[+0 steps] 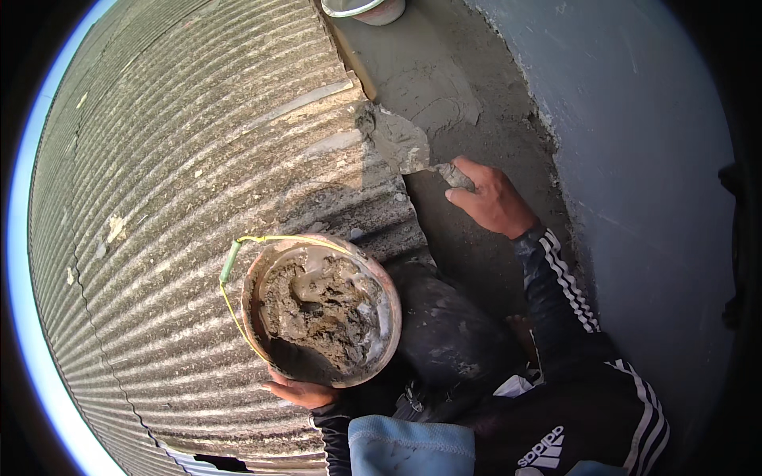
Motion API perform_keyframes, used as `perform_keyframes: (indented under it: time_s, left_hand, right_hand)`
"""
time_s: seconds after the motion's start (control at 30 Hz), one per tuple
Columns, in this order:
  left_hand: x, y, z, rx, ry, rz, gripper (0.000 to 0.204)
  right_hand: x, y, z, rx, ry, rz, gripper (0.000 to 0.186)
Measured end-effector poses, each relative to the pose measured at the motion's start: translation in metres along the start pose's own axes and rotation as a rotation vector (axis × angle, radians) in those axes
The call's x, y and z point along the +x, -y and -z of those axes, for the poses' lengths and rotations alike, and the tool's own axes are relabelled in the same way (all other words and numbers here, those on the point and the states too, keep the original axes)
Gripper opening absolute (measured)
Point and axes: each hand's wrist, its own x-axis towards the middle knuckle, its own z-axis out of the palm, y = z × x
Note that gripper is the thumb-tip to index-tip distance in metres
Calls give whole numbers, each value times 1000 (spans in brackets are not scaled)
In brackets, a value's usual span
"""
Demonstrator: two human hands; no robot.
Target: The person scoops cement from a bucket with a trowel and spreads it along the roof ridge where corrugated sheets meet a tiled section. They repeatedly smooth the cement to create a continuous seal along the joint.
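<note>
Right hand (494,198) gripping the trowel (411,149) by its handle, long axis running up-left to the blade at the right edge of the roof (167,238), while the farther left hand (303,392) holds the bucket (394,305) of mortar (341,305)

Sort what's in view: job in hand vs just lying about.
In use:
- trowel, in the right hand
- bucket of wet mortar, left hand against it

Apparently lying about:
- second bucket, top edge, cut off; may belong to the job
- pale scrap on the corrugated roof
</note>
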Motion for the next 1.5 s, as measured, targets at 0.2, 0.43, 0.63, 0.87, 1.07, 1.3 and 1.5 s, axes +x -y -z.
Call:
perform_keyframes:
  time_s: [0.2, 0.43, 0.63, 0.87, 1.07, 1.3, 1.5]
  left_hand:
    - [0, 5, -4, 237, -225, -149, 80]
    - [-8, 5, -16, 345, -330, -244, 72]
    - [32, 27, 40, 353, -145, -590, 61]
    - [18, 28, 33, 335, -237, -427, 65]
    - [52, 39, 87, 420, -118, -667, 54]
    - [81, 54, 130, 398, 31, -773, 50]
    - [28, 18, 47, 189, -128, -177, 78]
  right_hand:
    - [87, -104, -52, -266, 39, -367, 31]
    - [147, -126, -125, -267, 16, -261, 27]
    - [134, -146, -119, -184, 113, -182, 26]
    - [123, -156, -63, -248, 34, -145, 32]
    - [175, -143, -68, -390, 231, -131, 36]
    - [154, -142, -25, -33, 364, -314, 45]
    - [235, -113, -71, -244, 250, -238, 38]
